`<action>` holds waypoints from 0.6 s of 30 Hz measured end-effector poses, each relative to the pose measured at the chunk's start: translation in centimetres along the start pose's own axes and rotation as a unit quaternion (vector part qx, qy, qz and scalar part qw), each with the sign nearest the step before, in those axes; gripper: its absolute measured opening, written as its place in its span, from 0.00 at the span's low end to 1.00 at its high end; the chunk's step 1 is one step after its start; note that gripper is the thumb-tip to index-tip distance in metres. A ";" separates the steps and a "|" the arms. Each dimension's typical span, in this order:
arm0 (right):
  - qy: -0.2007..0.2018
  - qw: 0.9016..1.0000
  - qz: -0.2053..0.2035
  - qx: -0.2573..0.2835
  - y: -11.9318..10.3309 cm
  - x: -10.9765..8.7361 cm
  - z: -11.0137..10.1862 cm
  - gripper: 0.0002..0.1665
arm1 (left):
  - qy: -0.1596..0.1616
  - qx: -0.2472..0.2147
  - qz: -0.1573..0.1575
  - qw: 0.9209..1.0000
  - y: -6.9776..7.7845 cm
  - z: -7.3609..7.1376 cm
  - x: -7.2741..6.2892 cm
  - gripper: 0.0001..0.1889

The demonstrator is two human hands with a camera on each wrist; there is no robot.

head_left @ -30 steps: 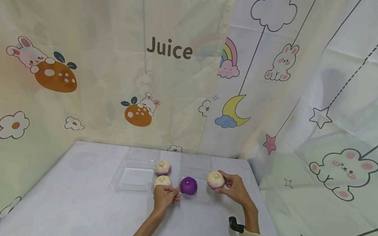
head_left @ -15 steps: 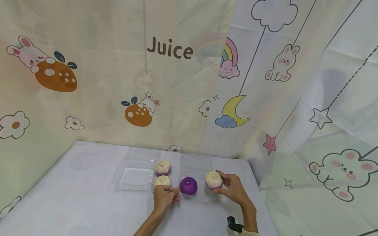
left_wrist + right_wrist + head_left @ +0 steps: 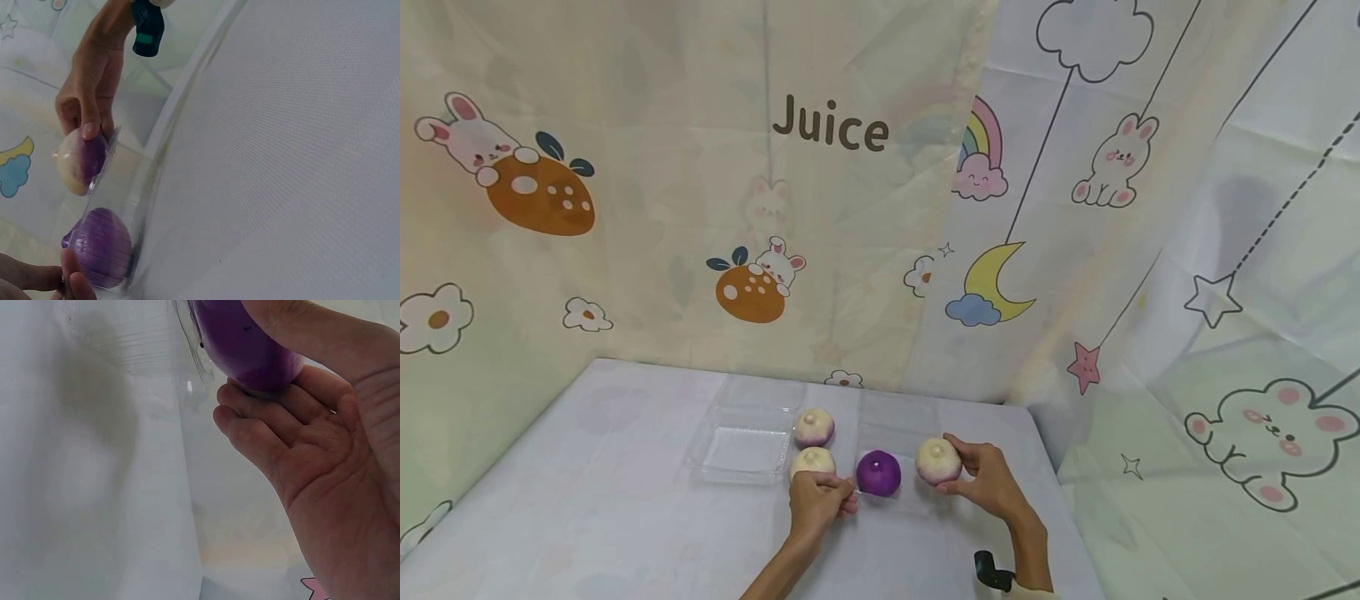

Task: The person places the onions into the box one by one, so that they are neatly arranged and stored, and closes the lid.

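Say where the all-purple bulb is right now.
In the head view, the all-purple bulb sits low at the centre, inside the clear container on the right, between the left hand and the white-topped bulb held by the right hand.

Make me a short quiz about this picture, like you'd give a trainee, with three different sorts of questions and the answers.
1. Multiple choice: What does the right hand hold?
A) a spoon
B) a white-and-purple ball
C) a cloth

2. True or false: The all-purple ball sits in a clear container.

3. Count: How many balls show in the head view?

Key:
1. B
2. True
3. Four
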State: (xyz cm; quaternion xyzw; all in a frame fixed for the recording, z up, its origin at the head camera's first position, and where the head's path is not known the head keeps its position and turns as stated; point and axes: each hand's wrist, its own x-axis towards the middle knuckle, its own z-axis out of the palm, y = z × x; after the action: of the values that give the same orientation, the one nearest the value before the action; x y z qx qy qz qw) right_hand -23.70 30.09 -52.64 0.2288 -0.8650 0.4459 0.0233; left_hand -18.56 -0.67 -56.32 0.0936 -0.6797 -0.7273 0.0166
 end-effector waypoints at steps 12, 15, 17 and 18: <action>0.000 0.999 -0.014 -0.041 -0.4 0.3 0.6 0.51 | 0.003 0.004 -0.003 1.000 0.0 0.1 0.0 0.07; 0.002 0.998 -0.015 -0.059 -0.5 0.5 0.7 0.51 | 0.005 0.005 -0.004 1.000 0.0 0.1 0.0 0.07; -0.001 0.998 -0.012 -0.067 -0.7 0.6 0.7 0.52 | 0.005 0.005 -0.006 1.000 -0.1 0.1 0.0 0.07; -0.003 0.997 -0.011 -0.071 -0.7 0.6 0.8 0.52 | 0.006 0.006 -0.006 1.000 -0.1 0.1 0.0 0.07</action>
State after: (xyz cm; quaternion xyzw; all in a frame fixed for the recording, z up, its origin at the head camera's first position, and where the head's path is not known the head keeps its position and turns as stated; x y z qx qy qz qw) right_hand -23.80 28.91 -52.39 0.2373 -0.8919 0.3828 0.0415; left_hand -18.59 -0.59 -56.43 0.1017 -0.6835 -0.7227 0.0158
